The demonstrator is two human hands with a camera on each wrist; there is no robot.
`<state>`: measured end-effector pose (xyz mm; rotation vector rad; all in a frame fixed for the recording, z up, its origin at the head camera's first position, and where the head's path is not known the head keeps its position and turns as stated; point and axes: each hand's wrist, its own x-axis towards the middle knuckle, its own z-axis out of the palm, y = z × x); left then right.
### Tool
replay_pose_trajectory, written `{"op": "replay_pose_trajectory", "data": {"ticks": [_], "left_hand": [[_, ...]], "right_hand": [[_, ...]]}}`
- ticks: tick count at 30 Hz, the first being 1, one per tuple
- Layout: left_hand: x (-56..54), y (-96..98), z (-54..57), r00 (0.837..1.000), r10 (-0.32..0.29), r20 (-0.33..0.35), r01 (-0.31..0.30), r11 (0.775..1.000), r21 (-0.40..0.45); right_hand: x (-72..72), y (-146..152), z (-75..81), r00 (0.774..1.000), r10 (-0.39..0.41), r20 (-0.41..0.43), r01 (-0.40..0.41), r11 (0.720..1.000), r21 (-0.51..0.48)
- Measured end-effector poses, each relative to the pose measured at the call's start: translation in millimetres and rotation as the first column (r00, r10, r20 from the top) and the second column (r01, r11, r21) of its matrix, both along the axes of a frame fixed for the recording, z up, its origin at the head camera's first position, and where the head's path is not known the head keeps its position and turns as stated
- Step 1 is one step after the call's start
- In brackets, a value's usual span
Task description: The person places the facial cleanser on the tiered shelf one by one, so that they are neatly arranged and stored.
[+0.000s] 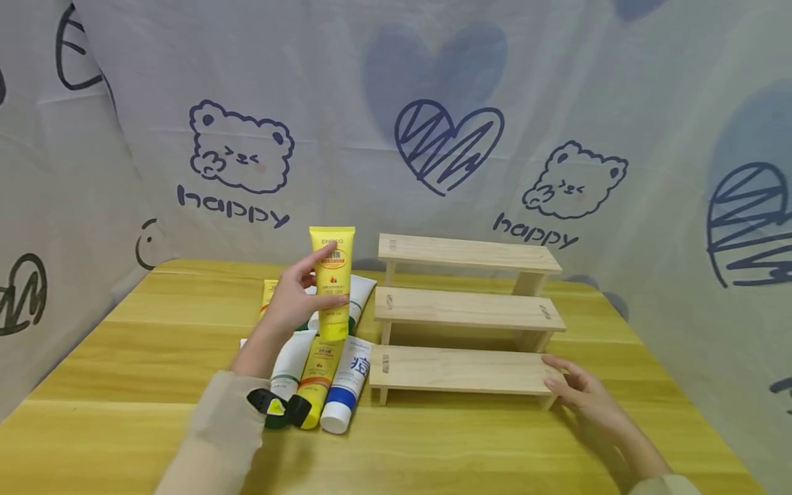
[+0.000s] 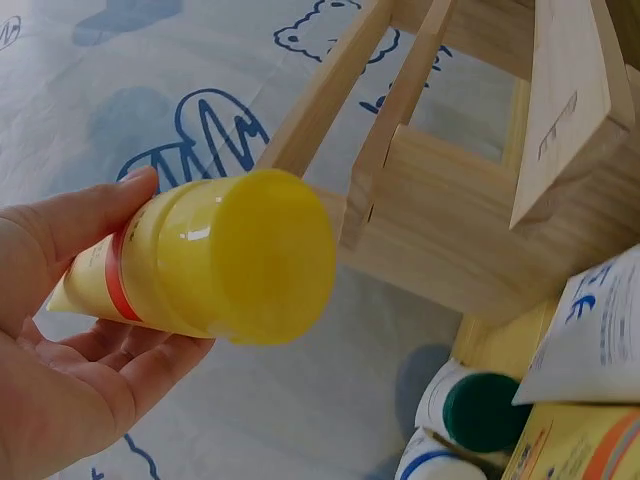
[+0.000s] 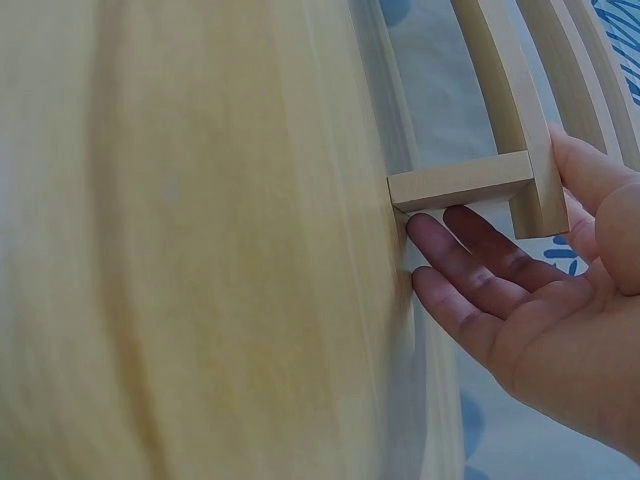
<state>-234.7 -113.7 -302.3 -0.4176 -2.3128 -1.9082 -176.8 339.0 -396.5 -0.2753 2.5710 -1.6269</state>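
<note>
My left hand [image 1: 291, 295] grips a yellow squeeze tube [image 1: 335, 275] with red print, holding it upright, cap down, above the other tubes. The left wrist view shows its round yellow cap [image 2: 275, 257] facing the camera, with thumb and fingers around the body. A three-step wooden stand [image 1: 464, 306] stands to the right of the tubes. With my right hand [image 1: 584, 392] I hold the right end of its lowest step. In the right wrist view, that step's end [image 3: 530, 190] sits by the thumb, while other fingers [image 3: 470, 265] extend beside the leg.
Several tubes lie left of the stand: a white one with a blue band [image 1: 346, 388], a yellow one [image 1: 318, 378] and a white one with a green cap [image 1: 293, 361] in front, more behind. The wood-grain table [image 1: 124, 385] ends at a printed cloth [image 1: 334, 172].
</note>
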Motion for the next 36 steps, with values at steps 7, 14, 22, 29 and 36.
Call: {"op": "replay_pose_trajectory", "data": {"ticks": [7,14,22,29,36], "left_hand": [[-9.6,21.7,10.8,0.999,-0.029,-0.029,0.030,0.999,0.020],[-26.4,47.0,29.6,0.996,-0.037,-0.080,0.038,0.999,0.022],[-44.1,76.3,52.1,0.989,-0.013,-0.145,0.022,0.998,0.065],[-57.3,97.2,60.9,0.978,-0.003,-0.211,0.024,0.995,0.101],[-68.6,115.0,58.4,0.936,0.029,-0.352,0.006,0.995,0.098]], "right_hand": [[-1.4,-2,0.4,1.000,-0.016,0.014,0.016,1.000,0.005],[-2.7,-1,1.5,0.999,-0.021,0.026,0.021,1.000,0.005],[-3.0,-2,0.2,0.999,-0.029,0.022,0.029,1.000,0.007],[-3.4,0,-1.9,1.000,-0.012,0.000,0.012,1.000,-0.020],[-3.4,-1,-2.6,1.000,0.009,-0.005,-0.009,0.999,-0.043]]}}
